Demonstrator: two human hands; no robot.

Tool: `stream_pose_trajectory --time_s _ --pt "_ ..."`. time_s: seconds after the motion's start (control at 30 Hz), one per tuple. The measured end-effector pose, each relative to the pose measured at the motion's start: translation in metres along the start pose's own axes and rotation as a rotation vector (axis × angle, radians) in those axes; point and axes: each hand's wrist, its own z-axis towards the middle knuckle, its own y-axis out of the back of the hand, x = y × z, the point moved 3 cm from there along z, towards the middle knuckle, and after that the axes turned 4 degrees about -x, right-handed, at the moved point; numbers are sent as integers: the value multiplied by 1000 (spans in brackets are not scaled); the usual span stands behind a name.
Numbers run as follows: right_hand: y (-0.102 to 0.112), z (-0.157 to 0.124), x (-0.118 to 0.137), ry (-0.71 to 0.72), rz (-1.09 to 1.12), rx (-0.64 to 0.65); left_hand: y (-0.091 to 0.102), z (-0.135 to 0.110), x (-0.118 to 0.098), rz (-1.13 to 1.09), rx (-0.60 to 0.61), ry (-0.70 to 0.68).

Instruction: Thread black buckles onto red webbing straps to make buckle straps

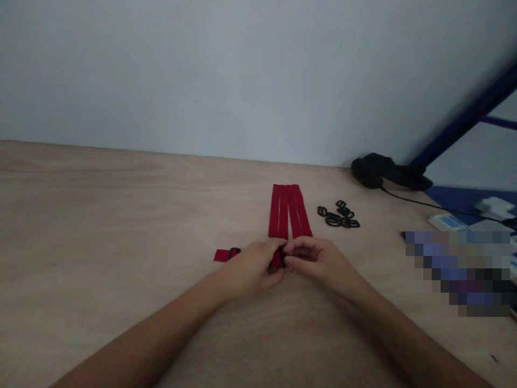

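1. The left hand (248, 269) and right hand (323, 264) are together at the middle of the desk (121, 215), curled around a short red strap (276, 261) and a black plastic slider (281, 257).
2. The left hand appears clamped on the strap; the right fingertips (291, 260) touch the slider, but any grip is partly hidden.
3. Just beyond the hands, parallel red straps (289, 211) lie flat, their long axis running away from the person.
4. Beyond the left hand lies a red strap piece (222, 255) threaded with a black loop (233, 253).
5. Beyond the right hand sit loose black plastic sliders (338, 215).
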Motion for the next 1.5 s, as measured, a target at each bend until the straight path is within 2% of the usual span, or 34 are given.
stream_pose_trajectory --time_s 0.2,0.33,0.53,0.67,0.77,0.83,0.93,1.0,1.1,1.23,1.37,1.5 --pt "-3 -3 4 101 -118 -30 1 1 7 -39 -12 47" --pt "-4 -3 6 151 -219 13 0 0 6 -50 -7 65" --pt "-2 -5 12 146 -423 97 1 0 -4 -46 32 -20" --pt "2 -8 11 86 -356 183 6 2 -9 -75 55 -62" --pt "5 -7 8 73 -276 147 8 1 -5 -43 51 -23" --pt "5 -5 10 143 -291 89 8 1 0 -18 37 9" --pt "1 -5 17 295 -447 18 7 1 4 1 3 48" --pt "-1 -6 22 339 -551 28 7 1 2 -2 7 30" --pt "-2 -7 25 302 -578 118 8 1 -6 -53 57 -64" --pt "4 -9 23 169 -352 192 14 0 -13 -107 98 -145" --pt "8 -9 21 63 -176 180 16 -1 -7 -119 111 -80" --pt "8 -7 21 70 -275 170 16 -1 0 -104 101 -38"
